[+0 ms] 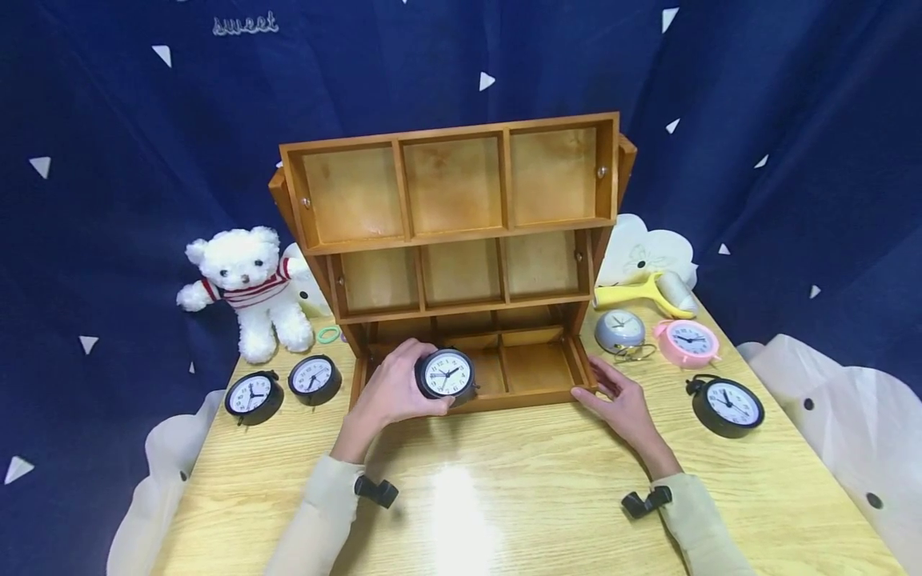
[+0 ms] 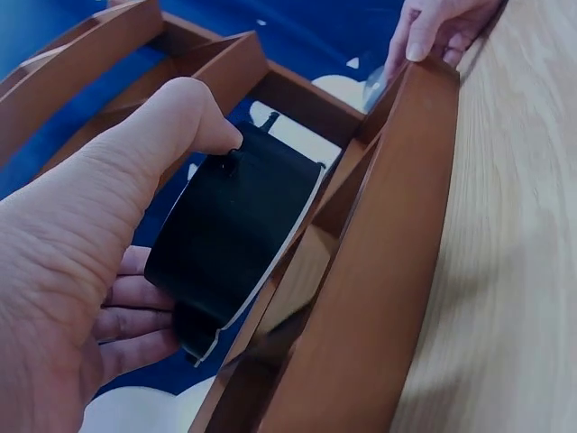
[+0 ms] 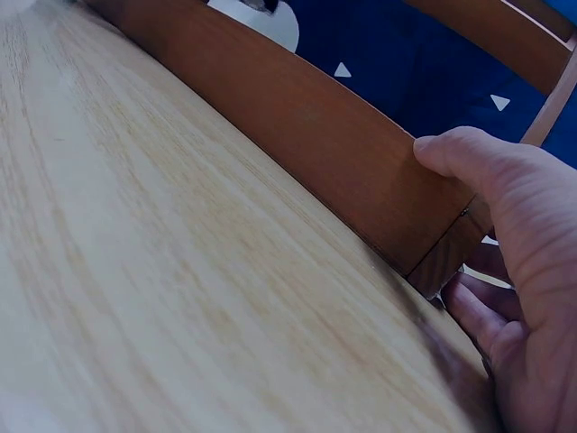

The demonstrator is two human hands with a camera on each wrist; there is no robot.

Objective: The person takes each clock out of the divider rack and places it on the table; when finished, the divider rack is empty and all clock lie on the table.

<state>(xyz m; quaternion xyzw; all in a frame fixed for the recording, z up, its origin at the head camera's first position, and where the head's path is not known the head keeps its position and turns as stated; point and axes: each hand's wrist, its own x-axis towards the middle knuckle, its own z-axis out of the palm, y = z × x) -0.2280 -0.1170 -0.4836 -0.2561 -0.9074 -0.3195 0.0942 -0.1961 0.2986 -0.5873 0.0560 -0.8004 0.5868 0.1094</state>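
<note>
My left hand (image 1: 399,384) grips a black round alarm clock (image 1: 446,374) between thumb and fingers. Its white dial faces up toward the head view, over the bottom tier of a tiered wooden organizer (image 1: 536,397). In the left wrist view the clock's black side (image 2: 239,216) shows, with the thumb on its edge and the fingers around the far side. At the organizer's front right corner, my right hand (image 1: 615,400) holds the wood. The right wrist view shows that thumb (image 3: 442,149) on the front board's top edge and the fingers curled by the side.
Two black clocks (image 1: 254,397) and a white teddy bear (image 1: 252,292) are left of the organizer. To the right are a grey clock (image 1: 619,330), a pink clock (image 1: 687,342), another black clock (image 1: 727,406), glasses (image 1: 635,352) and a yellow-handled roller (image 1: 634,292).
</note>
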